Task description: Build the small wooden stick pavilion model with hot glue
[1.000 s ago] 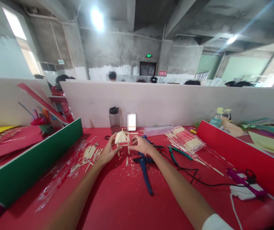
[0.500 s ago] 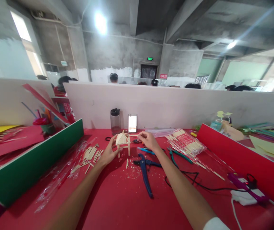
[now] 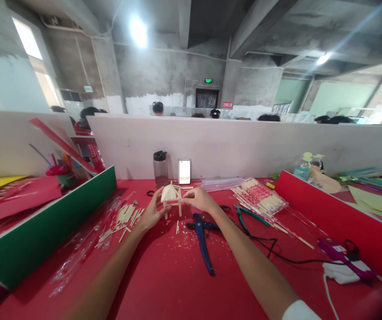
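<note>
A small pavilion model (image 3: 170, 194) made of pale wooden sticks stands upright on the red table, with a slatted pointed roof on posts. Around its left side curls my left hand (image 3: 153, 212), fingers behind the roof edge and thumb at a front post. My right hand (image 3: 200, 198) is pinched, its fingertips at the model's right-hand posts. Whatever it may hold is too small to tell. A short stick piece (image 3: 178, 227) lies in front of the model. Close by on the right rests a blue-handled cutter (image 3: 201, 244) among wood crumbs.
Loose cut sticks (image 3: 127, 216) lie to the left. Green-handled pliers (image 3: 252, 216), a pack of sticks (image 3: 260, 198) and a black cable (image 3: 294, 262) are on the right. A bottle (image 3: 160, 170) and a phone (image 3: 184, 172) stand behind. Green (image 3: 50, 226) and red (image 3: 337, 218) boards flank the workspace.
My right hand has moved left from beside the model to its right-hand posts, now covering the blue pen-like item. My left hand and the model have stayed in place.
</note>
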`<state>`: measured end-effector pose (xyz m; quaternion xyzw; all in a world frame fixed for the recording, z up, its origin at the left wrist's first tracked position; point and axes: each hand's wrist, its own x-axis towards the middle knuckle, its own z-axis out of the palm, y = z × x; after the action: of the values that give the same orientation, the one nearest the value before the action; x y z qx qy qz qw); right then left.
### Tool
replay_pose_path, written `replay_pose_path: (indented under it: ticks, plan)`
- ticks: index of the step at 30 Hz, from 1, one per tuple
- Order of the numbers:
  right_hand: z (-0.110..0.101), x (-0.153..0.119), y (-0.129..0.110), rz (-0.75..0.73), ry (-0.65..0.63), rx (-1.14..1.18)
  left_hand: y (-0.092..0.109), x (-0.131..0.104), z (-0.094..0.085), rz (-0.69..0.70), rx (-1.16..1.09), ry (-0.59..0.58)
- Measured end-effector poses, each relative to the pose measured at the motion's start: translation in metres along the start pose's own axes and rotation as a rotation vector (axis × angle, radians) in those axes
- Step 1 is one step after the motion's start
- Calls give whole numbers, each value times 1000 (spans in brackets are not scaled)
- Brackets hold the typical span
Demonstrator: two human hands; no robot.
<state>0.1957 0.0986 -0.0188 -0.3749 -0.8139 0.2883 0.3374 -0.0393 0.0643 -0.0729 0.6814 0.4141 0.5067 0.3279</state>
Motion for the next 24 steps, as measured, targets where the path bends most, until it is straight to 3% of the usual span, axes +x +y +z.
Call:
replay_pose_path:
  ticks: [8,12,16,21,24]
  plan:
    - [5,-1,-6,-27,14,-123,2,0,0,28,26,0]
    - [-3,-3,-4,-4,-15,-220,2,0,-1,-3,19,-1]
    - [-28,-6,10,100,113,-401,-2,0,-1,-5,44,16]
    - [-72,-16,47,316,375,-500,-4,1,-2,-1,32,9]
    - [-99,-27,65,388,455,-525,-4,1,-3,5,35,9]
